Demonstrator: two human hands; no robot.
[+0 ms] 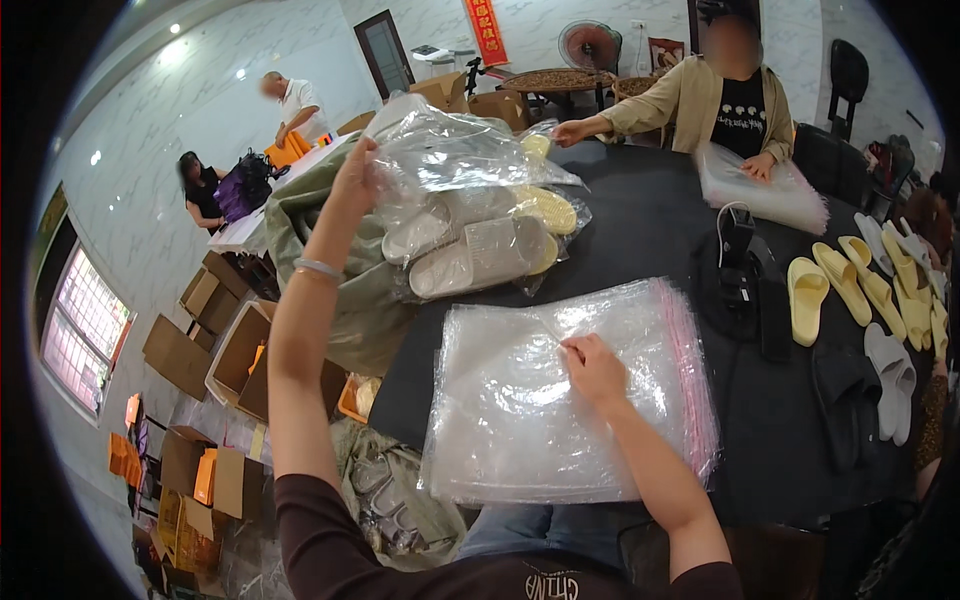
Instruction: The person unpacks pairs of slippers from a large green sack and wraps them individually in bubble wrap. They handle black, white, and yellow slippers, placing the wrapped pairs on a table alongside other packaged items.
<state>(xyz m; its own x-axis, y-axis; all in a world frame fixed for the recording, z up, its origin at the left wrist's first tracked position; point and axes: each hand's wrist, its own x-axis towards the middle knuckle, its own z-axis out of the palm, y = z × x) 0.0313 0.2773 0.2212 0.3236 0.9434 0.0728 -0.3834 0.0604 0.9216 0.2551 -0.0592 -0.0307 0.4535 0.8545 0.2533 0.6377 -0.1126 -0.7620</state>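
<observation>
A black-covered table (640, 225) spreads out beneath and beyond the hands in a marble-walled room, with open cardboard boxes (178, 357) on the floor to the left hand's left. The raised left hand (358, 180) pinches the edge of a clear plastic bag (435, 160), which hangs out to that hand's right. Just below it lie bagged slippers (480, 258), grey and yellow. The right hand (597, 372) rests on a stack of clear bags (500, 410), its fingers drawn together; whether they grip the top film I cannot tell. To the right hand's right sit loose yellow slippers (808, 300) and black slippers (845, 405). Beyond both hands, a co-worker (690, 100) touches another bag stack (745, 200).
</observation>
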